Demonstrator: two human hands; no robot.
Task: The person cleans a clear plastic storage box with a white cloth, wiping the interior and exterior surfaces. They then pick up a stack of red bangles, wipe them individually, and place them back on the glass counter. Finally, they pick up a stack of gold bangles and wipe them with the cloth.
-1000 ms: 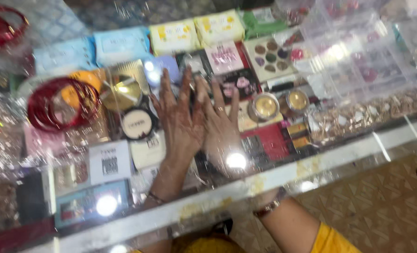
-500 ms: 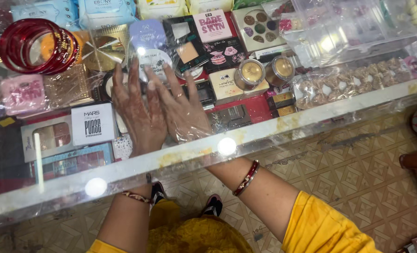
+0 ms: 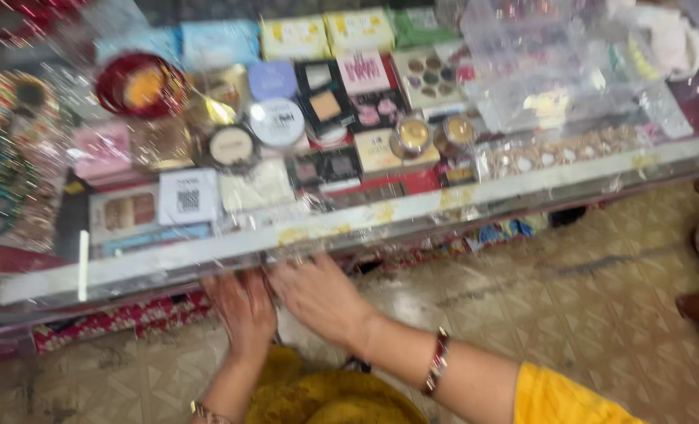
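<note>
Both hands, left hand (image 3: 239,310) and right hand (image 3: 322,294), have withdrawn from the glass countertop (image 3: 381,212) to its front edge, fingers flat, extended, holding nothing.

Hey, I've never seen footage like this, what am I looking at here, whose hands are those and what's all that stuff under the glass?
This is one picture from a camera worn on a person's head, looking down. The two bare hands are that person's own: the left hand and the right hand lie side by side at the front edge of a glass counter. Neither holds anything. Under the glass lie cosmetics: round compacts, an eyeshadow palette, small boxes, and red bangles. A clear plastic organiser sits at the right. The picture is blurred, so fine details are unclear.
</note>
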